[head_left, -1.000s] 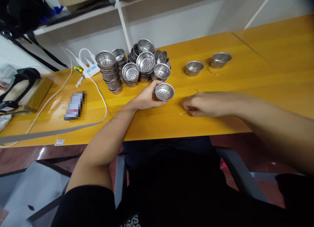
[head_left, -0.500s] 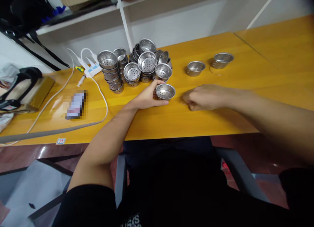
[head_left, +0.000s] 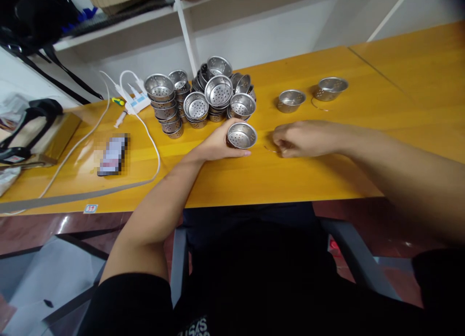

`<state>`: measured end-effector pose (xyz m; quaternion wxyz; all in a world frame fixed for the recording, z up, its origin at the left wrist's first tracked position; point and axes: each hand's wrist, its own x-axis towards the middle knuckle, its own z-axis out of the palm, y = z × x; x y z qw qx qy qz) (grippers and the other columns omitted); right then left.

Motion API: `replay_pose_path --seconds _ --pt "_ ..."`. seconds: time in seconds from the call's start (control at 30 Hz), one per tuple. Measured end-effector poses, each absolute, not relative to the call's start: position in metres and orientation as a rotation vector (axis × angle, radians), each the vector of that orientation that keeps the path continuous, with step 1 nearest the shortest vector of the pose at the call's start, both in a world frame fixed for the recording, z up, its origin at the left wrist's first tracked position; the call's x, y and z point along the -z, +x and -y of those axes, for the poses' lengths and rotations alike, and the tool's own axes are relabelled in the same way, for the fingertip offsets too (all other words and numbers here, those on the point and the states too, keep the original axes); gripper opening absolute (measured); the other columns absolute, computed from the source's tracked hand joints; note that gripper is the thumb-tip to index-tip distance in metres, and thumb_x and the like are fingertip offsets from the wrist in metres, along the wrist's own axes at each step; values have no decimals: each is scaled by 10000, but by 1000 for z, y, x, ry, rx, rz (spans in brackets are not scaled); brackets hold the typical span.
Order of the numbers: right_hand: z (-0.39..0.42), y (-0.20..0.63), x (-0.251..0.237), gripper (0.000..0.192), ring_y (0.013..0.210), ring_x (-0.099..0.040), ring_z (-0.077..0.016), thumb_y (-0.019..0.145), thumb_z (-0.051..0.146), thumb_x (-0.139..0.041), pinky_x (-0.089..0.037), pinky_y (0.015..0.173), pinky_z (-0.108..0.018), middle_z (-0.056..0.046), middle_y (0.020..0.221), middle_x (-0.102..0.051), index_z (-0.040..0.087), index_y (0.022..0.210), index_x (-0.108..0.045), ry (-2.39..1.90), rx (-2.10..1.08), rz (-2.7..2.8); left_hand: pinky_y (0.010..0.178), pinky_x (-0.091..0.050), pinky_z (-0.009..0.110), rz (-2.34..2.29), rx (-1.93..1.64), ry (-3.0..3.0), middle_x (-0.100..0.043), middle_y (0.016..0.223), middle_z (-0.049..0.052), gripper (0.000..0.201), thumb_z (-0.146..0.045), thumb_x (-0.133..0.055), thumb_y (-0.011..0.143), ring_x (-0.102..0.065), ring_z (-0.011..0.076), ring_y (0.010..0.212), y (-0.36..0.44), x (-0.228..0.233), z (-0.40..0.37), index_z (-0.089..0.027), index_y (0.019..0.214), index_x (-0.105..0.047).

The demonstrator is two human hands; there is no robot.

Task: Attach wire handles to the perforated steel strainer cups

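My left hand (head_left: 221,145) is wrapped round a small perforated metal cup (head_left: 242,136), whose open top is tilted towards me. To its right, just above the table, my right hand (head_left: 296,138) is closed in a pinch. A thin wire (head_left: 270,149) sticks out from its fingertips towards the cup; the rest of it is hidden by the fingers. Beyond that hand stand a perforated cup (head_left: 291,100) and another cup (head_left: 331,88), with a thin curved wire (head_left: 319,106) lying beside the second one.
Behind my left hand are a pile of perforated cups (head_left: 218,91) and stacked cups (head_left: 166,112). Further left lie a phone (head_left: 113,154), a power strip (head_left: 138,102) with white cables, and a small syringe-like item (head_left: 120,119). A cardboard box (head_left: 60,137) sits at the table's left end.
The cup in my left hand has shifted slightly left and tipped more towards me. My right hand has risen a little, and more of the thin wire shows at its fingertips.
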<state>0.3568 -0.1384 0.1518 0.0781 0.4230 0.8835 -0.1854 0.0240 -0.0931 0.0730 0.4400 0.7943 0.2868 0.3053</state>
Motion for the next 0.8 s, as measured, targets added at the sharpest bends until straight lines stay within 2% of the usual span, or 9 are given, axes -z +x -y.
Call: replay_pose_path --seconds 0.13,0.27,0.37,0.5,0.63,0.8 --pt "138 359 -163 96 883 -690 -280 1059 173 -761 -478 865 -434 -123 1049 -830 235 1010 -708 1293 619 -2557 1502 -600 684 -777 -784 2001 -791 1715 256 1142 -711 -1249 666 -775 481 1640 24 -74 92 -194 1539 -724" --pt "139 355 -162 131 832 -655 -247 1020 168 -804 -450 822 -404 -86 967 -818 239 961 -710 1250 617 -2557 1551 -549 663 -792 -776 2014 -769 1743 258 1109 -683 -1247 666 -741 483 1684 24 -77 93 -178 1524 -757" --pt "137 347 -155 136 814 -649 -240 965 121 -797 -425 804 -393 -70 917 -804 234 918 -739 1256 604 -2567 1538 -556 656 -782 -769 2032 -767 1735 270 1092 -648 -1232 697 -747 480 1675 24 -77 93 -164 1547 -748" --pt "136 335 -149 120 749 -630 -243 947 171 -854 -391 771 -393 -57 854 -766 243 876 -791 1311 513 -2472 1519 -568 670 -776 -771 2052 -786 1702 252 1052 -632 -1225 717 -759 479 1651 23 -76 93 -180 1540 -751" --pt "139 327 -151 201 728 -578 -228 979 172 -876 -373 740 -378 -63 838 -727 238 850 -736 1278 400 -2486 1522 -561 676 -784 -789 2066 -801 1686 241 1016 -623 -1240 693 -761 481 1644 24 -78 93 -196 1495 -784" --pt "140 330 -151 166 743 -587 -238 980 171 -875 -349 757 -383 -55 864 -724 240 910 -741 1267 436 -2494 1388 -663 663 -750 -764 1990 -862 1595 229 1045 -622 -1230 681 -836 460 1513 25 -76 93 -194 1512 -761"
